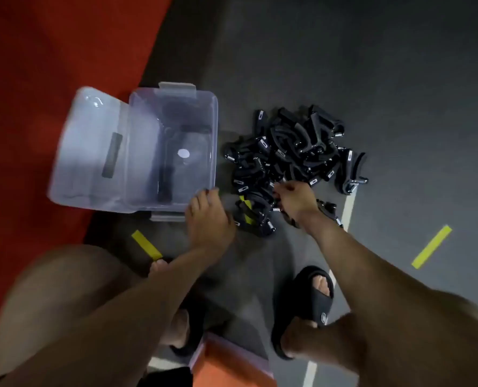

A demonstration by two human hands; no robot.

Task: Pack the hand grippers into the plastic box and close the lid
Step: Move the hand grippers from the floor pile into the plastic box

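Note:
A clear plastic box (215, 127) stands open on the floor, and a few dark hand grippers (166, 177) lie blurred inside it. Its clear lid (92, 152) is folded out to the left. To the right of the box, a pile of black hand grippers (296, 146) lies on the grey floor. My left hand (208, 219) rests flat at the box's near right corner, with its fingertips touching the rim and nothing in it. My right hand (296, 201) reaches into the near edge of the pile, its fingers pinched on one hand gripper.
A red mat (51, 65) covers the floor on the left, under the lid. Yellow tape strips (431, 247) and a white line (349, 208) mark the grey floor. My knees and my feet in black slides (316, 300) are below, next to an orange object (226, 364).

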